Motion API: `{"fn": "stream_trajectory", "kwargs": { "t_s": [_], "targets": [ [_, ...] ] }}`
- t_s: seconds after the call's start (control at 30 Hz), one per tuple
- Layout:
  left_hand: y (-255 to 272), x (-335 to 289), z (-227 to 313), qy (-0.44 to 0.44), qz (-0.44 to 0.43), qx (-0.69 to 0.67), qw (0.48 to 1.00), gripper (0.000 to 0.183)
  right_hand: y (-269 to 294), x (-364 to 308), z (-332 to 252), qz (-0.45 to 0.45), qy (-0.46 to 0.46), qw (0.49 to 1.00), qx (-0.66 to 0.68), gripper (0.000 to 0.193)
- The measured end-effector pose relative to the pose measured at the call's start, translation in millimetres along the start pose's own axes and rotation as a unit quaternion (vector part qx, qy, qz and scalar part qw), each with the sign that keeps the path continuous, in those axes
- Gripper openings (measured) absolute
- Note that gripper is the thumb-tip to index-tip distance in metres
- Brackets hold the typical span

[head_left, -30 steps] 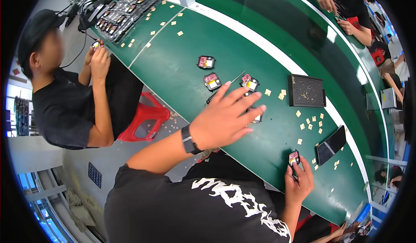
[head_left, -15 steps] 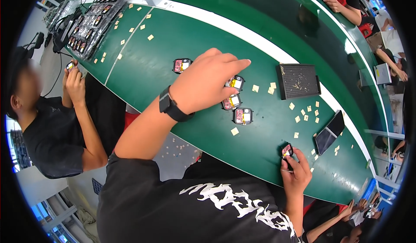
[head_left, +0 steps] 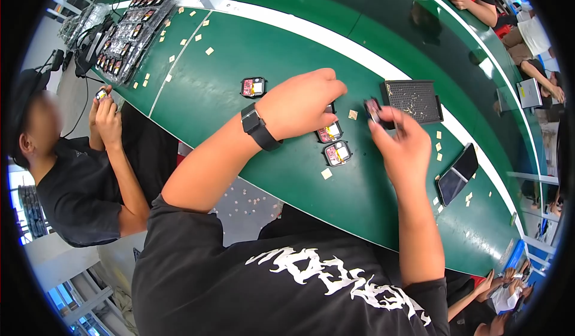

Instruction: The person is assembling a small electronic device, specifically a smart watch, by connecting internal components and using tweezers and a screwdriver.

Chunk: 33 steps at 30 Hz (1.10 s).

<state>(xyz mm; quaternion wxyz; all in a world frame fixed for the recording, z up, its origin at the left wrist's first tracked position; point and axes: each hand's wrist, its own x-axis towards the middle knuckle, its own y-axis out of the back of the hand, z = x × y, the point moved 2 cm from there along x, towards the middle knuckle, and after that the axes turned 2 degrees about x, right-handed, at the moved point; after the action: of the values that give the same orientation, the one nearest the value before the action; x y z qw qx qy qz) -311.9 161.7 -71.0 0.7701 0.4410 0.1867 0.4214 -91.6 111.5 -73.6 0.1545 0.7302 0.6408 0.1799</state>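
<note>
The right hand [head_left: 402,147] pinched a small, light, rigid electronic module [head_left: 372,109] by its edges; the left hand [head_left: 302,103], loosely curled, covered modules [head_left: 333,143] mid-table; probably fragile.

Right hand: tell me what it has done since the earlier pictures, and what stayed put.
The right hand rose from the table's near edge toward the middle of the green table, keeping its grip on a small black module. The left hand stayed over the cluster of modules. The black tray and the dark phone lie where they were.
</note>
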Motion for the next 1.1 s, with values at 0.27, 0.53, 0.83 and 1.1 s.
{"fn": "stream_trajectory", "kwargs": {
  "t_s": [0.27, 0.53, 0.83, 1.1],
  "targets": [
    [23.4, -34.2, -8.7, 0.124, 0.183, -0.343, 0.913, 0.023, -62.3, 57.0, -16.2, -0.025, -0.014, 0.996, -0.082, 0.027],
    [41.3, -61.1, 23.4, 0.164, 0.25, -0.581, 0.757, 0.033, -78.0, 63.3, -47.3, -0.044, 0.105, 0.993, -0.015, 0.028],
    [17.5, -32.6, 76.1, 0.134, 0.167, -0.582, 0.784, 0.033, 14.9, -51.0, -59.4, -0.162, -0.18, 0.904, 0.351, 0.022],
    [-30.0, -24.4, 90.0, 0.197, 0.099, -0.641, 0.735, 0.027, 113.6, -121.2, 11.9, 0.058, -0.118, 0.976, 0.172, 0.027]
  ]
}}
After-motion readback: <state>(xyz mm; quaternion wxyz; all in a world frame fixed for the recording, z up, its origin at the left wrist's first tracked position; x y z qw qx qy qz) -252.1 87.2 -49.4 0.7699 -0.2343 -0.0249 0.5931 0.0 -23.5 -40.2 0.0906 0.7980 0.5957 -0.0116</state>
